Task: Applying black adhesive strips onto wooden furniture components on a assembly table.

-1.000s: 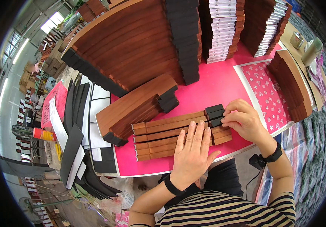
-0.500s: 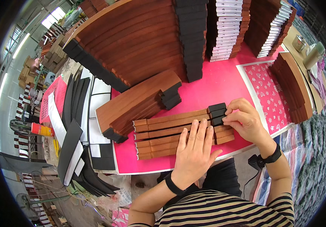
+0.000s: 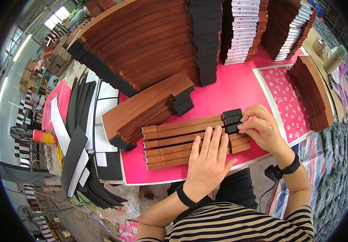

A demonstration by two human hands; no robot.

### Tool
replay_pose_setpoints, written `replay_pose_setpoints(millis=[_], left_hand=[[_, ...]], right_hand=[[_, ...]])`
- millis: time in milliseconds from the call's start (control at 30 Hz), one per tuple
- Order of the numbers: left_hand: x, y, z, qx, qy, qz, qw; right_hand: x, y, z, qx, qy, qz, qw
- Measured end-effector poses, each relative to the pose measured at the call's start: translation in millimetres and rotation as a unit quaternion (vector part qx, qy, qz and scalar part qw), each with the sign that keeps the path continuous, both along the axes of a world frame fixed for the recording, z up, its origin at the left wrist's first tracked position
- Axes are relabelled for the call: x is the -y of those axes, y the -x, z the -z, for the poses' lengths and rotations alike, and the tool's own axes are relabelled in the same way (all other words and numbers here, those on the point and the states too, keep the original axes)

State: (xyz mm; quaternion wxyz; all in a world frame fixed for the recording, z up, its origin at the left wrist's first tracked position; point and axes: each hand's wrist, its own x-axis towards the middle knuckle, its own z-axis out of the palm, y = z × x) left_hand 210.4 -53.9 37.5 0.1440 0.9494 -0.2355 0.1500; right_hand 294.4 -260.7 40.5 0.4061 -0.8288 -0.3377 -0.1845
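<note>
Several brown wooden slats (image 3: pixel 170 146) lie side by side in front of me, with thin dark gaps between some of them. My left hand (image 3: pixel 207 161) rests flat across them near their right part, fingers stretched out. At the far right end, the upper slats carry black end coverings (image 3: pixel 232 117), while the lower ends show bare wood. My right hand (image 3: pixel 263 128) pinches the edge of one black covering between thumb and fingers. Its fingertips hide part of that edge.
Behind the slats leans a bundle of black-ended brown pieces (image 3: pixel 145 109). Tall stacks of similar pieces (image 3: pixel 141 48) rise at the back. Black and white strips (image 3: pixel 77 149) are heaped on the left, near a pink basket (image 3: pixel 57 103). A curved brown stack (image 3: pixel 312 94) stands right.
</note>
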Motion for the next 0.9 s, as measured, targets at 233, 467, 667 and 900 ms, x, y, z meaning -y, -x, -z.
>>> replay_pose_setpoints(millis=[233, 467, 667, 900], left_hand=[[-0.6, -0.5, 0.3, 0.002, 0.003, 0.001, 1.0], [-0.8, -1.1, -0.7, 0.005, -0.002, 0.003, 1.0], [-0.6, -1.1, 0.6, 0.005, -0.001, 0.001, 1.0], [0.4, 0.8, 0.4, 0.004, -0.005, -0.001, 1.0]], right_hand=[[0.0, -1.1, -0.8, -0.003, 0.008, -0.006, 1.0], [1.4, -1.9, -2.4, 0.002, 0.018, -0.02, 1.0], [-0.9, -1.6, -2.3, 0.007, 0.01, -0.008, 1.0], [1.0, -0.5, -4.1, 0.007, 0.03, -0.024, 0.999]])
